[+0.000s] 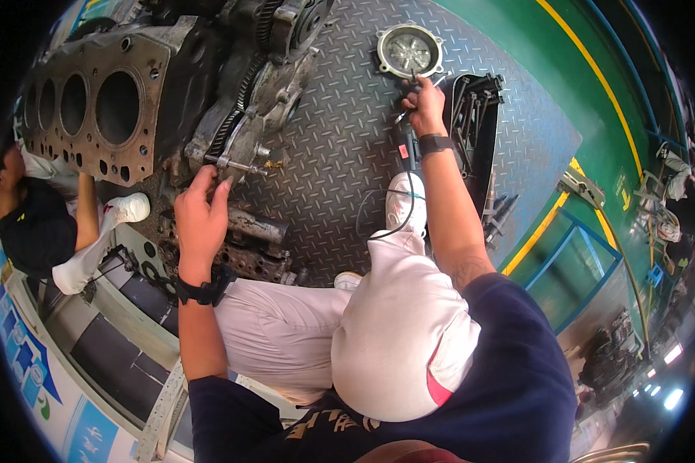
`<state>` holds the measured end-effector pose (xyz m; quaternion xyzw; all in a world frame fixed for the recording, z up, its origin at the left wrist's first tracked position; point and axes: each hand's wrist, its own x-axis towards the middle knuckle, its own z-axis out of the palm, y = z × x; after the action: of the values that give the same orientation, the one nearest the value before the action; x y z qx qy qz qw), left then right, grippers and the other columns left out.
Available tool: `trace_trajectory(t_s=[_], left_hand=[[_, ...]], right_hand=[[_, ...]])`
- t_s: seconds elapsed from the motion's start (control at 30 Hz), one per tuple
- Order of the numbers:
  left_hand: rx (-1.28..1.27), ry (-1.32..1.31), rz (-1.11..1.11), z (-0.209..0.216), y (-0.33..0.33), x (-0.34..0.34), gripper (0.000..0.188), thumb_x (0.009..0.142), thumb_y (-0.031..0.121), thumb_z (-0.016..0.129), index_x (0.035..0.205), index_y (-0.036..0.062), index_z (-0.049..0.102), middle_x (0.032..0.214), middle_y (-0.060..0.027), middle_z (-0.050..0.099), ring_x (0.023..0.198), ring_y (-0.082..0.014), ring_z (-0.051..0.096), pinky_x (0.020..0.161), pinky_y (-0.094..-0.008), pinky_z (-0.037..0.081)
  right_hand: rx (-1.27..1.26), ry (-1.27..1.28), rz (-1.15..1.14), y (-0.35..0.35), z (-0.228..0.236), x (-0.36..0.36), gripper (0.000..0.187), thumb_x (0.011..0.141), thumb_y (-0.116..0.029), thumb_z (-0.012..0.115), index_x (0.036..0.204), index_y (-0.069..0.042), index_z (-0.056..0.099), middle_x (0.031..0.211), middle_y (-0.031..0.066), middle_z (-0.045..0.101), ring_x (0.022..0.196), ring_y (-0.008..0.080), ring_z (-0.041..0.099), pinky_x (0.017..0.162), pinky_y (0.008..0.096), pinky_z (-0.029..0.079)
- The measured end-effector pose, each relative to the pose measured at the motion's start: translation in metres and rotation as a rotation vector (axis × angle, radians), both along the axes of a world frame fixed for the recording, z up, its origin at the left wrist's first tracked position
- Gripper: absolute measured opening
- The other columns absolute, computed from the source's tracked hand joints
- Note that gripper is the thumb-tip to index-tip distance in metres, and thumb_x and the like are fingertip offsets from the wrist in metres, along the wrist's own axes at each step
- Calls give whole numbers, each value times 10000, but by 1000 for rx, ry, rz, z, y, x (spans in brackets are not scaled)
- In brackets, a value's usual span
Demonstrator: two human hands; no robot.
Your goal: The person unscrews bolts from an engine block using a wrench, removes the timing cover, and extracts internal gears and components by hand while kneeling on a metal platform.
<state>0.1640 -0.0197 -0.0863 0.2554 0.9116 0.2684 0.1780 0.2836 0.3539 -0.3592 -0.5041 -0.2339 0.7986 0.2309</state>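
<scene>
We have the left hand (201,212) loosely spread, its index finger reaching up and its thumb held apart from it. The fingertips are right at the inner end of a slim metal rod (243,166), which sticks out from the lower end of a metal casting (266,112), to the right of the engine block (100,158); we cannot tell whether they touch it.

Our right hand (426,108) is extended forward with bent fingers, the foremost at the near edge of a round metal cover (408,50) lying on the checkered metal plate (347,116). We cannot tell whether this hand grasps anything, since its back hides much of the palm. Just below the fingers we see a dark corded device (407,150), and to the right of the wrist stands a black tray (479,174) with long bolts (483,89) in it.
</scene>
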Motion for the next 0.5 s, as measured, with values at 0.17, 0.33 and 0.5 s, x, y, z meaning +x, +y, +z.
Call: trace_trajectory(t_s=[0.17,0.33,0.5], left_hand=[[1,4,18,2,0,0,204,970,87,651,1109,-54,601,863,-199,702,760,-290,699,709,-354,520],[-33,-13,47,5,0,0,208,968,102,659,1100,-50,609,853,-186,705,732,-240,676,697,-347,518],[-60,68,-10,3,3,0,230,972,138,675,1116,-34,626,853,-190,715,726,-234,682,694,-343,523]], right_hand=[[34,-24,-19,-29,12,21,201,996,-145,575,1152,-53,490,907,210,725,415,83,358,385,281,269],[-24,-106,111,-56,1,34,181,964,-133,609,1083,-11,550,892,205,717,418,96,383,395,289,297],[-24,-95,190,-88,2,30,141,953,-146,637,953,-35,550,840,145,696,448,91,380,438,301,346]])
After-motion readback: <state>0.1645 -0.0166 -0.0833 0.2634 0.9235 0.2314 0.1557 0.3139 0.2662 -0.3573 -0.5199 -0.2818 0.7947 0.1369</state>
